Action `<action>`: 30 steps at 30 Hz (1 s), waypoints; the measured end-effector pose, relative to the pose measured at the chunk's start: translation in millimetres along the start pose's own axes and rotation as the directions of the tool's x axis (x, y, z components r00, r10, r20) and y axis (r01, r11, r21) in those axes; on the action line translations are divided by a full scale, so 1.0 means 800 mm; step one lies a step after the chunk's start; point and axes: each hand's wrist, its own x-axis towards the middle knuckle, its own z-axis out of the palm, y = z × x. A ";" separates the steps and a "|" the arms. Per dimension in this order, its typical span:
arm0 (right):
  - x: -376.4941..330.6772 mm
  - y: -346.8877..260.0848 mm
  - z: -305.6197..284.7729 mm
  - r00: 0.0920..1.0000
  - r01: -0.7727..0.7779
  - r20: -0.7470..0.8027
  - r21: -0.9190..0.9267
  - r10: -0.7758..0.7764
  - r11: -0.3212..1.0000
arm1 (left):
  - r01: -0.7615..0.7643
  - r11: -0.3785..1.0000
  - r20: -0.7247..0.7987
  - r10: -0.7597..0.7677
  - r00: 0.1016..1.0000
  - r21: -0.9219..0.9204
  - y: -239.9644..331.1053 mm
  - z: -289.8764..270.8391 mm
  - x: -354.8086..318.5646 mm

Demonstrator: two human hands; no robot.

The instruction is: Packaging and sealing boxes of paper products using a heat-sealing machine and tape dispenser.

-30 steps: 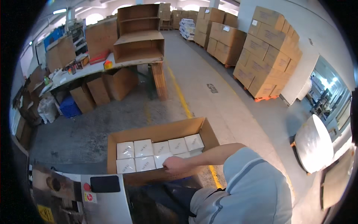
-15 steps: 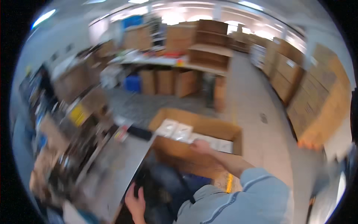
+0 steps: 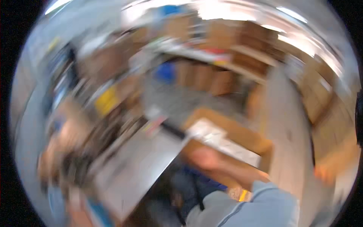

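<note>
My right hand [image 3: 206, 158], smeared by motion, is over the near wall of an open cardboard carton [image 3: 266, 145]. Its fingers are too blurred to show their pose, and I make out nothing held in it. Inside the carton lie several white boxes [image 3: 206, 128] in a row, their edges blurred. To the left of the carton is a grey-white tabletop [image 3: 141, 166]. I cannot find my left hand in the view.
A dark bar-like object [image 3: 173, 129] lies at the table's far corner. Piled goods and cartons with a yellow label [image 3: 106, 101] border the table's left side. Farther back stands a workbench [image 3: 193, 53] with cartons beneath. Tall stacked cartons [image 3: 332, 128] line the right side.
The view has swung, so the carton and table appear farther right. My right hand has drawn back from the white boxes to the near wall. My left hand has dropped from sight.
</note>
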 end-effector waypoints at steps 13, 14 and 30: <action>-0.224 -0.062 -0.018 0.817 -0.567 -0.244 -0.179 0.522 0.804 | -0.189 0.664 0.295 0.544 0.785 -0.723 0.184 0.593 0.108; -0.232 -0.061 -0.017 0.800 -0.591 -0.255 -0.177 0.543 0.787 | -0.186 0.672 0.293 0.532 0.795 -0.717 0.174 0.591 0.111; 0.097 -0.139 0.058 0.992 -0.105 -0.067 -0.015 0.104 0.994 | 0.171 0.925 -0.166 -0.121 0.979 0.339 -0.078 -0.191 -0.188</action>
